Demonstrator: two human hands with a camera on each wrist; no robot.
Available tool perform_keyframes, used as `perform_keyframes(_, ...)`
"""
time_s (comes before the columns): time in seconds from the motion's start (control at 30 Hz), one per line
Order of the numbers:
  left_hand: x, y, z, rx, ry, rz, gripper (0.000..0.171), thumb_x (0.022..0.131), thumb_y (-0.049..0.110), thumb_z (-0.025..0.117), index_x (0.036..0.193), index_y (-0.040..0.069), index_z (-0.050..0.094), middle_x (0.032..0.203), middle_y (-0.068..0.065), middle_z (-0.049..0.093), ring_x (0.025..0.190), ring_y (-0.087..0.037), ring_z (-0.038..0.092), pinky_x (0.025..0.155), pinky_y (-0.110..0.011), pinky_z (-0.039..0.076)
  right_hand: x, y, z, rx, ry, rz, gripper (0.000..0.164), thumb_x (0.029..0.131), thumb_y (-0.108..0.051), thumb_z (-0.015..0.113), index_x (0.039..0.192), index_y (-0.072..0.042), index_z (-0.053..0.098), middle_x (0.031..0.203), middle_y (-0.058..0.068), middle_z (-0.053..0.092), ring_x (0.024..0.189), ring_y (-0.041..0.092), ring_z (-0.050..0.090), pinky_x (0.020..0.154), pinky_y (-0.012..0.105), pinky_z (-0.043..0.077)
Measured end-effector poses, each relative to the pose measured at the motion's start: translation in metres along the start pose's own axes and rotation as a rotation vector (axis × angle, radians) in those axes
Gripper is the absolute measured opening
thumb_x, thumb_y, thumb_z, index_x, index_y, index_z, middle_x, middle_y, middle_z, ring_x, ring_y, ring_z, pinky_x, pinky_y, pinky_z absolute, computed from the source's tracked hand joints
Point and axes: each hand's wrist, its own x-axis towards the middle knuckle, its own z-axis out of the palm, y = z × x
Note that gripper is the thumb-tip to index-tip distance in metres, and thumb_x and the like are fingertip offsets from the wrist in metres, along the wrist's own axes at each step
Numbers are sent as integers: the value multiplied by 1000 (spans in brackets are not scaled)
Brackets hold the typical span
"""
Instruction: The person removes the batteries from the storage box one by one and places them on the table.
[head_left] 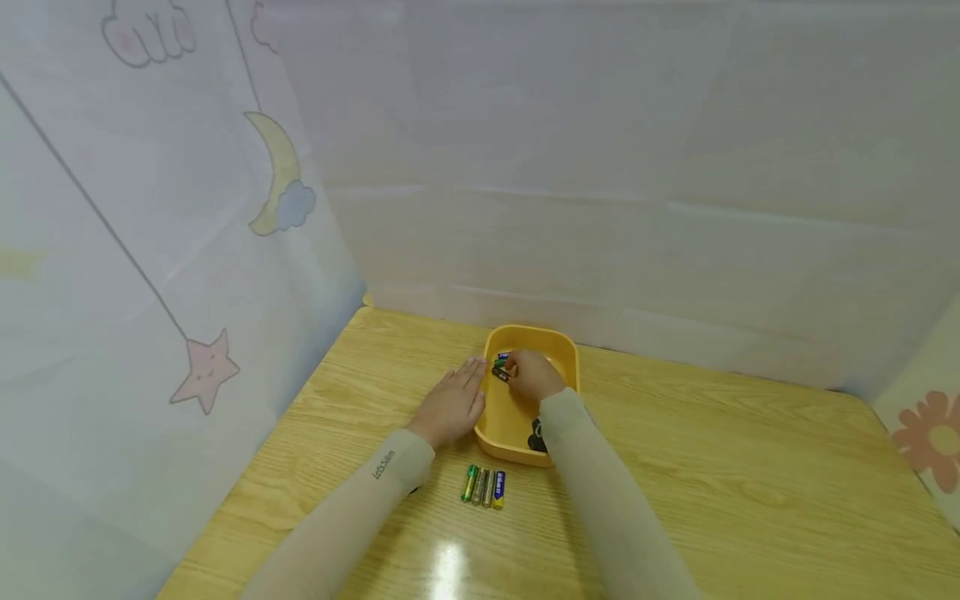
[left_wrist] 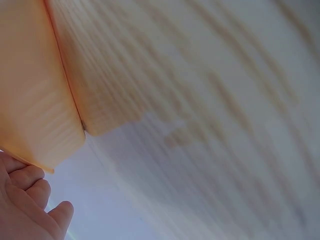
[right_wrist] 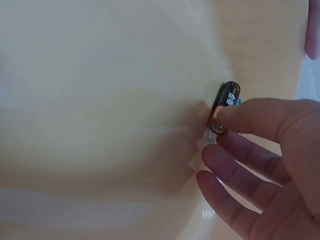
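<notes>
A yellow plastic tray [head_left: 513, 453] with raised walls stands at the back of the table. Inside it, my right hand [head_left: 534, 377] pinches a black battery with a copper-coloured end [right_wrist: 229, 97] between thumb and index finger, close to the tray's left wall. The other fingers of that hand are spread and slightly bent. A blue-labelled battery [head_left: 504, 356] and a green one lie beside the black battery, partly hidden. My left hand [head_left: 452, 406] rests with extended fingers against the tray's left rim; its fingertips are at the rim in the left wrist view [left_wrist: 30, 185].
In front of the tray, several batteries lie side by side on the wooden table [head_left: 712, 467]: a green one [head_left: 469, 483], brownish-gold ones [head_left: 483, 487] and a blue one [head_left: 499, 490]. A dark object [head_left: 536, 437] shows beside the right sleeve. Printed cloth walls [head_left: 600, 208] enclose the table's back and sides.
</notes>
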Motion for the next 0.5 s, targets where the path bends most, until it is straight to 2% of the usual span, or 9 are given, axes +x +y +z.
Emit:
perform_keyframes(0.17,0,0,-1,-12,9,7,58,110,28,33,161,4,21,166,-11,24,154,-25,20,124,-48,22,-2,-2,0,52,-42,-39,38,91,-1,68,129,0,66,117,15,71,84,22,60,80,39,55)
perform_keyframes(0.23,0,0,-2,-14,13,8,58,110,28,33,161,3,22,166,-11,24,154,-25,20,124,-49,22,-1,-3,0,57,-59,-71,43,91,-1,68,133,-1,64,119,14,70,82,21,59,79,38,55)
perform_keyframes(0.37,-2,1,-3,-15,7,9,58,110,27,34,161,3,21,166,-12,24,154,-25,20,124,-49,22,0,-3,2,48,-95,-108,47,89,-1,68,136,-3,62,103,11,70,77,18,56,73,34,52)
perform_keyframes(0.5,-2,3,-4,-12,-7,0,57,110,26,34,161,3,20,166,-12,23,154,-24,19,124,-48,22,-1,-3,3,35,-119,-125,51,88,-1,71,138,-3,61,83,5,63,72,16,53,69,31,48)
